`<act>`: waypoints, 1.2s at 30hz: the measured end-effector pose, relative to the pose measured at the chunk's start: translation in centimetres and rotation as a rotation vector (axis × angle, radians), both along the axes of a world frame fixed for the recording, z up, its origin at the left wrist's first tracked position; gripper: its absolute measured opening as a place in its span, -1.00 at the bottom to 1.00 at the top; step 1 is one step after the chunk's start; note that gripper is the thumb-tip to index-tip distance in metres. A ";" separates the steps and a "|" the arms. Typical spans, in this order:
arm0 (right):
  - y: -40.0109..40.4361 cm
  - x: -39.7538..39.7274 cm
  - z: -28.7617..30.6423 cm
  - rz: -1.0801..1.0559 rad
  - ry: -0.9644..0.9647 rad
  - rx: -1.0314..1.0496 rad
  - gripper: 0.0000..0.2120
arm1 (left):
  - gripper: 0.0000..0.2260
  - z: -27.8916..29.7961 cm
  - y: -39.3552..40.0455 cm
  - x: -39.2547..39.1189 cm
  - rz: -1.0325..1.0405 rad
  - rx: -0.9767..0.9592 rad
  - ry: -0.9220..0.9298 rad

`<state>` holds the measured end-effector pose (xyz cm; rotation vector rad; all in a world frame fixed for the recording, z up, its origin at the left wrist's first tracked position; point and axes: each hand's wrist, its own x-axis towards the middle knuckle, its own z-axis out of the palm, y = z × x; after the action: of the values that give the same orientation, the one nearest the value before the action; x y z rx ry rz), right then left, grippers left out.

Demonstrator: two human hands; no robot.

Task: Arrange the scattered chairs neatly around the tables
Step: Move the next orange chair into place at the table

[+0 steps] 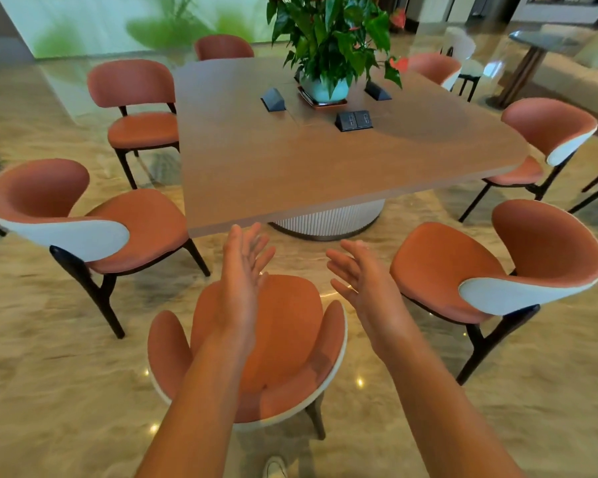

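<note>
Head view looks down at a big brown table [290, 167] with orange chairs set round it; one chair [283, 326] stands right below the person, its curved back near the camera and its seat facing the table edge, a little way out from it; another chair on the left [83, 215] and one on the right [491, 270] sit turned at an angle, also not tucked in.

The chair looks stiff and firm, with a smooth padded seat and dark thin legs; it is likely not too heavy for one person to slide, but the shiny floor [49, 374] could let it slip fast; the best place to take hold seems to be the two ends of the curved white-backed rim, one on each side, since the smooth seat gives nothing to grab.

The left hand [242, 270] is held up over the seat, fingers straight and spread, holding nothing; the right hand [363, 277] is beside it, well apart, fingers also loose and open, touching nothing; both hang in the air above the chair.
</note>
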<state>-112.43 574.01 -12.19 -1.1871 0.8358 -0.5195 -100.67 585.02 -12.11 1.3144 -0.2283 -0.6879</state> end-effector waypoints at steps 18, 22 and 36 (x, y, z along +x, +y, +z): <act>3.7 -0.3 -7.9 0.031 0.159 0.182 -0.60 | -0.64 -7.2 8.4 -1.6 0.257 0.298 0.111; 4.3 0.7 -11.2 -0.022 0.280 0.141 -0.67 | -0.60 -11.6 10.5 0.8 0.231 0.390 0.213; 10.9 1.3 -24.3 -0.388 0.682 0.333 -0.76 | -0.84 -25.3 17.1 7.8 0.322 0.705 0.477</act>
<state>-111.16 584.96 -36.53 -0.8903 1.6902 -0.2590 -92.87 602.15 -37.40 1.7445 0.6565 -0.8129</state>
